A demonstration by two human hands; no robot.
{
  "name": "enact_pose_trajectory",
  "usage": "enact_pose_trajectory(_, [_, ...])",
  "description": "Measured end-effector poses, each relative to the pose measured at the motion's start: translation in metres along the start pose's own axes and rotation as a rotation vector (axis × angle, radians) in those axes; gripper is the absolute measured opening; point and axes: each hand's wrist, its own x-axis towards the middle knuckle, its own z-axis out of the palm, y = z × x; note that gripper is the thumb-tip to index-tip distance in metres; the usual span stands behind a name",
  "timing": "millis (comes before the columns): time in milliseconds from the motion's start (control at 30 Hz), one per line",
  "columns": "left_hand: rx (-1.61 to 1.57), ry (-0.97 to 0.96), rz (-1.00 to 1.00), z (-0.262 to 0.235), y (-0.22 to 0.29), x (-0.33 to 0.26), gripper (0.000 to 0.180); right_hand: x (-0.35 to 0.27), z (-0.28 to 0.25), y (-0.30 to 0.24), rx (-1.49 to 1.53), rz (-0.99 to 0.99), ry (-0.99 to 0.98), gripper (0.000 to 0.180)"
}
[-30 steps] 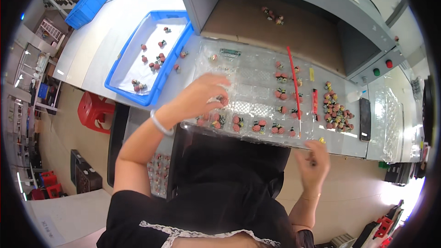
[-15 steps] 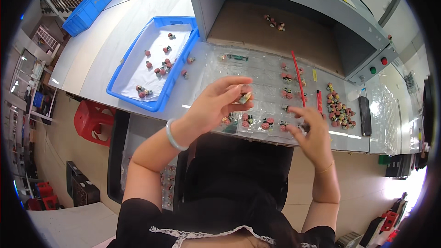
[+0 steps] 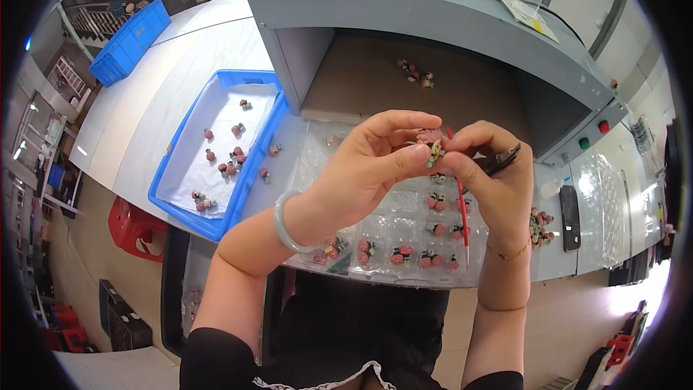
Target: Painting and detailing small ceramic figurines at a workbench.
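Observation:
In front of the grey housing my two hands meet. My left hand [image 3: 361, 162] pinches a small figurine [image 3: 431, 143] with a pink rounded top and a yellow-green lower part. Thumb and forefinger of my right hand [image 3: 498, 184] are closed against its right side; whether they hold a separate piece is hidden. A slim dark metal tool [image 3: 505, 159] is tucked between that hand's fingers. Beneath lies a clear plastic compartment tray [image 3: 386, 222], with several similar pink figurines [image 3: 401, 254] in it. A thin red brush-like stick [image 3: 463, 217] lies across its right side.
To the left stands a blue crate [image 3: 189, 222] lined with white paper, holding several figurines. Behind my hands is the grey open-fronted housing [image 3: 289, 58], with figurines inside. On the right are a figurine pile [image 3: 541, 225] and a black phone-like slab [image 3: 570, 218]. A red stool [image 3: 133, 225] stands lower left.
My right hand has left the tray's right side and come up to my left hand, which has moved right with a figurine. The whole view has shifted, showing more of the housing top.

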Motion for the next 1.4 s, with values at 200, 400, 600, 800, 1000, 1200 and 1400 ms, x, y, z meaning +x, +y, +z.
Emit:
enact_pose_trajectory(200, [0.399, 0.014, 0.188, -0.01, -0.003, -0.006, 0.025, -0.005, 0.008, 0.003, -0.148, 0.037, 0.001, 0.011])
enact_pose_trajectory(400, [0.314, 0.0, 0.091, -0.014, -0.01, -0.001, 0.024, -0.009, 0.001, 0.014, -0.11, 0.086, 0.037, 0.007])
enact_pose_trajectory(600, [-0.108, -0.096, -0.077, -0.02, -0.012, 0.001, 0.026, -0.006, -0.007, 0.017, 0.185, 0.17, -0.036, 0.005])
enact_pose_trajectory(800, [-0.134, -0.189, -0.05, -0.017, -0.007, -0.001, 0.025, 0.002, -0.01, 0.004, 0.318, 0.076, -0.007, 0.01])
enact_pose_trajectory(1000, [-0.114, -0.149, -0.065, -0.013, -0.001, -0.004, 0.024, -0.001, -0.001, 0.007, 0.391, 0.068, 0.018, 0.015])
enact_pose_trajectory(1200, [-0.123, -0.144, -0.082, -0.014, 0.002, -0.003, 0.025, -0.006, 0.005, 0.007, 0.353, -0.007, 0.095, 0.017])
enact_pose_trajectory(1400, [-0.114, -0.146, -0.068, -0.011, 0.002, -0.005, 0.022, -0.01, 0.006, 0.006, 0.346, -0.044, 0.126, 0.019])
